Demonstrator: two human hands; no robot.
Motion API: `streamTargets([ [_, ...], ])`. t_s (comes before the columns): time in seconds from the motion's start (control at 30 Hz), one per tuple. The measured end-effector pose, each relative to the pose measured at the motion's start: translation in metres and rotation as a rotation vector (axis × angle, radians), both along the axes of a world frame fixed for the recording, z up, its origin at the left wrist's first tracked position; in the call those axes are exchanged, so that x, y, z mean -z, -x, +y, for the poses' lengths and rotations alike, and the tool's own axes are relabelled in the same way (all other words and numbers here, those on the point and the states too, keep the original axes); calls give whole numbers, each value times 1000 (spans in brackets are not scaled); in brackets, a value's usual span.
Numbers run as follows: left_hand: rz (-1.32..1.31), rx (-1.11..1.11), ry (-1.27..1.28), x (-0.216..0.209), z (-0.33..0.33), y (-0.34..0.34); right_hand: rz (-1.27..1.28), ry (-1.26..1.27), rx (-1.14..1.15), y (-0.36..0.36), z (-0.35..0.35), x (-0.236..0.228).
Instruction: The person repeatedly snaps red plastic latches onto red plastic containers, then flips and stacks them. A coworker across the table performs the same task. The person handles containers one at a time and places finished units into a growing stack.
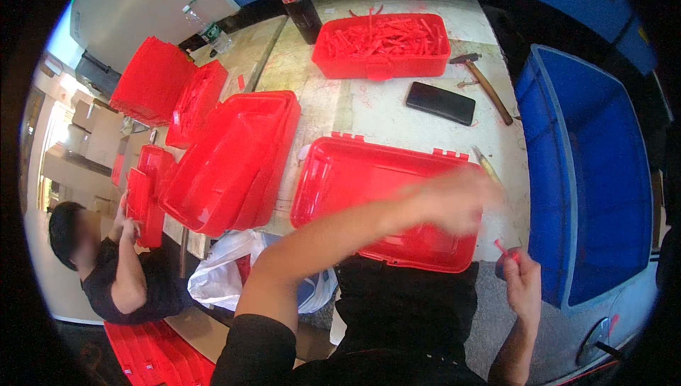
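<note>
A shallow red plastic box part [340, 180], with hinge lugs along its far edge, lies on the table in front of me. My left hand [457, 202] is over its right side, arm stretched across it, fingers smeared by motion. Beyond the box's near right corner, my right hand [523, 283] is closed with a small red plastic piece [501, 245] sticking out at the fingertips. Something dark beside those fingers is too small to name. A thin pointed tool [485, 163], perhaps a knife, lies near my left hand, partly hidden by it.
Behind stand a red bin of small red strips [379, 67], a black phone [440, 103], a hammer [486, 88] and a black flask [301, 14]. Deep red boxes [230, 163] stand left. A blue crate [553, 173] borders the right. At left, another person [128, 265] handles a red box.
</note>
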State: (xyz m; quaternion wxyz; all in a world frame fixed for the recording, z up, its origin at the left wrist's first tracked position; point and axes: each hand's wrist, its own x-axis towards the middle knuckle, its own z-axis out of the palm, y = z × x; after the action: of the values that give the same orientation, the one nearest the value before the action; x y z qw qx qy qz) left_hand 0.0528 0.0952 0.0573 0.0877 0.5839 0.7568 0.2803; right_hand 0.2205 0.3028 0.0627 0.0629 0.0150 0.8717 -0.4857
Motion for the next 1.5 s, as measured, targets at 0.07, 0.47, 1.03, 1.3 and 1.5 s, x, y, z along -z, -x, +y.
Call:
streamTargets([
  [0.07,182,-320,18,10,-18,45,-106,36,223,-1,6,6],
  [0.47,-236,-978,371,23,-126,7,276,-469,-196,99,-61,-5],
  [1.03,77,-497,322,48,-95,66,366,-1000,-389,168,-105,41],
  [1.3,61,-470,327,45,-92,65,255,-1036,-382,167,-114,35],
  [1.5,-10,-499,316,48,-93,64,246,-1045,-392,168,-115,37],
])
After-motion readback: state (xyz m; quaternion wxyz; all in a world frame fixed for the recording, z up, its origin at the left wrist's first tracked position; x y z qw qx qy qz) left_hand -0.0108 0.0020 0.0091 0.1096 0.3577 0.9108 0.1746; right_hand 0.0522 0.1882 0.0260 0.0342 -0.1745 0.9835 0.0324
